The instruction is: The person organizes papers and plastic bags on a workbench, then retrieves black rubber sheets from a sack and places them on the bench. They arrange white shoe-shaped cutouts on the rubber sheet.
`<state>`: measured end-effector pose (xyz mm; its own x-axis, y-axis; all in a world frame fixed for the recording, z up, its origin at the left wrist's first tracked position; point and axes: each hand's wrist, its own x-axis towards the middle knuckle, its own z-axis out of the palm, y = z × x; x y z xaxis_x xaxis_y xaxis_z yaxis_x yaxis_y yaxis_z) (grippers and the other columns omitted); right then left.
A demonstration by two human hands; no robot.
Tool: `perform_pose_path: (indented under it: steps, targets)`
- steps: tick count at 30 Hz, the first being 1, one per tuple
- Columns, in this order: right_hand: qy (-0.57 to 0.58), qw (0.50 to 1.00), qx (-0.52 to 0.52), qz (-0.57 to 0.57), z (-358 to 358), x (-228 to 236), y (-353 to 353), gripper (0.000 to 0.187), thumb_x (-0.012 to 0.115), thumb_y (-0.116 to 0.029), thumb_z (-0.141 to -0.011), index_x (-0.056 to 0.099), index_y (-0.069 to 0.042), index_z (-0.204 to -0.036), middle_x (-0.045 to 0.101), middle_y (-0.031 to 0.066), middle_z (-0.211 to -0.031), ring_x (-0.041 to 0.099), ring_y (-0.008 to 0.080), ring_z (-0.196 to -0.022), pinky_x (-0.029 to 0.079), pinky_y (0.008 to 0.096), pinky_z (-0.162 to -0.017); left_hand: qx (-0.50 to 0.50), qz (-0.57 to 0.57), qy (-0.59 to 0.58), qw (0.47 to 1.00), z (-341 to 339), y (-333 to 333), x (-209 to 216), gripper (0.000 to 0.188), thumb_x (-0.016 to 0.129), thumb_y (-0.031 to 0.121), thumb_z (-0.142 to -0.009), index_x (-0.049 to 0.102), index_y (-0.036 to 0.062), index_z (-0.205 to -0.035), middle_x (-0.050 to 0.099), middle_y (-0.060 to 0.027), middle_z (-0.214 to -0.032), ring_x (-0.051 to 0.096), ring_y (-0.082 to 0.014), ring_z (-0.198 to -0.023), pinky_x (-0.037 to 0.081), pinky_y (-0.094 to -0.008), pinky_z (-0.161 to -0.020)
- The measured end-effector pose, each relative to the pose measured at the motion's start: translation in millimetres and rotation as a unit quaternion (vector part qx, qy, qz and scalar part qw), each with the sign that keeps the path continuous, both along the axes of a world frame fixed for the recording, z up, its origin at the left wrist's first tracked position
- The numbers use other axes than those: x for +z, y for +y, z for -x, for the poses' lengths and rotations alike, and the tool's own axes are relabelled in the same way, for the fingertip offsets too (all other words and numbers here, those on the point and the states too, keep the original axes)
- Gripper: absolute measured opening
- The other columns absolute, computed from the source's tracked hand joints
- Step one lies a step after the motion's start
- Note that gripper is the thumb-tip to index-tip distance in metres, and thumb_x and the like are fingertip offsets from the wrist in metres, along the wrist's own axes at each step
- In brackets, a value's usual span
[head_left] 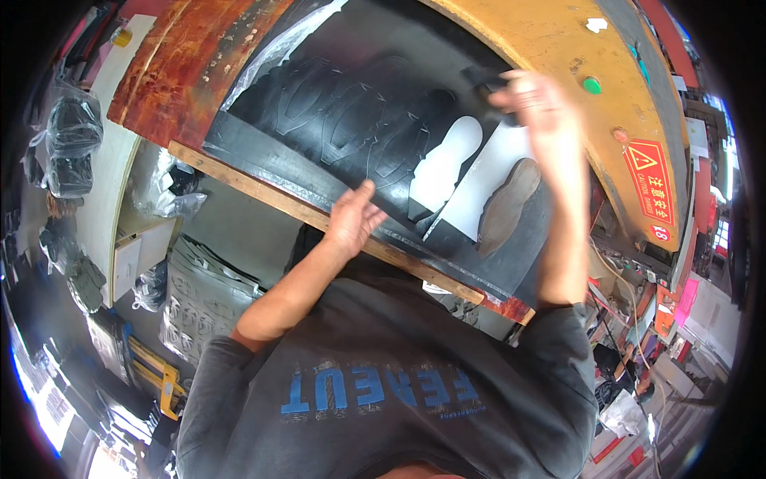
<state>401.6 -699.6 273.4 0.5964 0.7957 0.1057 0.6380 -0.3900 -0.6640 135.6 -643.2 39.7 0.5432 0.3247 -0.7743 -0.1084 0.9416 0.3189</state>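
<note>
A black sheet (319, 104) lies on the work table in front of me, marked with several sole-shaped outlines. My left hand (353, 219) is at the table's near edge, its fingers apart and nothing in them. To the right of the outlines lie a white sole-shaped piece (448, 164), a white sheet (488, 180) and a brownish-grey sole-shaped piece (511, 206). My right hand (536, 100) is raised over the far right, above the white sheet. Motion smears its fingers, and a small dark thing beside them is too blurred to name.
A yellow machine beam (574, 48) with a green button (591, 85) and a red warning label (649, 182) curves along the far right. The table has a wooden front strip (255, 195). Bagged dark goods (73, 132) stand at the left.
</note>
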Motion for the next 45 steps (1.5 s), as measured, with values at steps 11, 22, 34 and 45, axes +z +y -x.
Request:
perform_pose_path:
  steps: [11,22,34,45]
  targets:
    - [-0.021,0.962,0.256,0.092,48.1,-127.2,11.1,0.081,0.076,-0.045,-0.087,0.049,-0.003,-0.149,0.043,0.0248,-0.157,0.034,0.0407,-0.15,0.03,0.0484,-0.122,-0.01,0.032,-0.145,0.989,3.4,31.6,13.3,0.042,0.052,0.038,-0.107,0.056,0.0046,-0.132,0.067,-0.0147,-0.129,0.065,-0.0269,-0.12,0.053,-0.044,-0.101]
    - [-0.163,0.946,0.265,0.09,64.5,-173.3,7.1,0.063,0.084,-0.033,-0.077,0.067,-0.019,-0.136,0.058,0.0122,-0.144,0.049,0.0337,-0.138,0.038,0.051,-0.113,-0.124,-0.144,0.015,0.982,-1.9,34.8,9.2,0.038,0.067,0.035,-0.1,0.067,-0.0024,-0.108,0.071,-0.0086,-0.112,0.062,-0.0141,-0.087,0.056,-0.0312,-0.08]
    - [0.206,0.893,-0.038,-0.397,-94.5,-33.6,30.7,0.036,0.059,-0.027,-0.107,0.059,-0.001,-0.133,0.068,0.0109,-0.122,0.07,0.0238,-0.106,0.06,0.0379,-0.087,-0.153,-0.122,0.013,0.981,2.2,32.3,-7.5,0.036,0.059,0.032,-0.107,0.064,-0.0015,-0.118,0.069,-0.0111,-0.125,0.061,-0.018,-0.102,0.057,-0.0392,-0.091]
    - [-0.097,0.934,0.312,0.145,87.4,-151.0,109.6,0.055,0.074,-0.028,-0.091,0.06,-0.015,-0.142,0.052,0.0145,-0.153,0.043,0.0352,-0.145,0.032,0.0531,-0.121,0.076,-0.065,-0.045,0.994,23.4,92.8,2.0,0.032,0.059,0.038,-0.105,0.058,0.0075,-0.117,0.069,-0.009,-0.106,0.069,-0.0225,-0.103,0.057,-0.0371,-0.086]
